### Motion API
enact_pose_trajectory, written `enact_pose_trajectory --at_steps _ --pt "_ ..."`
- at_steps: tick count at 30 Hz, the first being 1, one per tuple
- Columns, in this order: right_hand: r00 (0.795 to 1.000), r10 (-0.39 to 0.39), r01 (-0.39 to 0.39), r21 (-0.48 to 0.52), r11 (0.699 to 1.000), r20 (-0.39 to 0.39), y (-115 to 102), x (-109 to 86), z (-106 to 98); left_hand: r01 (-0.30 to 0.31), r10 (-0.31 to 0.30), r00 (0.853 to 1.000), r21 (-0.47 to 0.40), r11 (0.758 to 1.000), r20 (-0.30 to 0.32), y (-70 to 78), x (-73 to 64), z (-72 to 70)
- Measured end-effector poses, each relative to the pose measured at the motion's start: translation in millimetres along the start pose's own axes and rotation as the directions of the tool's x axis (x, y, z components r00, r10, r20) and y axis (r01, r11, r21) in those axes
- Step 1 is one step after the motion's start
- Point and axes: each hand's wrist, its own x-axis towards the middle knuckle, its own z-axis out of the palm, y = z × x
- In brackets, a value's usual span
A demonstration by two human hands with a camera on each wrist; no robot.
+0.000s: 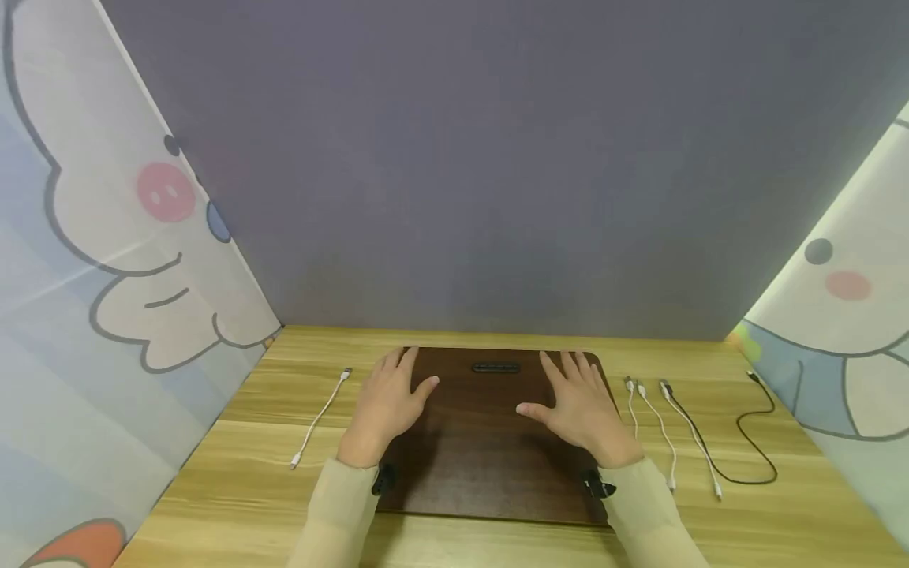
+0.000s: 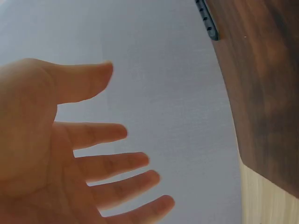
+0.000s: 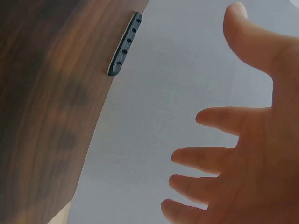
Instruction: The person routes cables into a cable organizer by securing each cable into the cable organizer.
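Note:
Both hands hover over a dark brown wooden board point(image 1: 469, 442) with their fingers spread. My left hand point(image 1: 387, 402) is over the board's left side, and its palm shows bare in the left wrist view. Over the right side is my right hand point(image 1: 578, 402), likewise holding nothing. Between them, near the board's far edge, sits a black slotted strip point(image 1: 496, 368), which looks like a cable holder; its row of notches shows in the right wrist view point(image 3: 125, 44).
A short white USB cable point(image 1: 319, 418) lies left of the board. To the right lie several white cables point(image 1: 660, 426) and a black cable point(image 1: 753, 481). A grey panel point(image 1: 454, 173) stands behind the wooden table point(image 1: 234, 473), with cartoon-printed sheets point(image 1: 92, 260) along both sides.

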Motion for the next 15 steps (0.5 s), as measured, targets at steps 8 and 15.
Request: enact_pose_trajectory --at_steps 8,15 --pt "1.000 -0.018 0.018 0.006 1.000 0.018 -1.2 2.4 4.9 -0.015 0.016 1.000 0.050 0.999 -0.017 -1.5 8.9 -11.0" --pt "0.999 -0.025 0.025 0.021 0.999 0.035 -5.7 -0.5 4.7 0.006 -0.010 0.999 0.090 0.996 0.049 -19.0 19.7 -11.2"
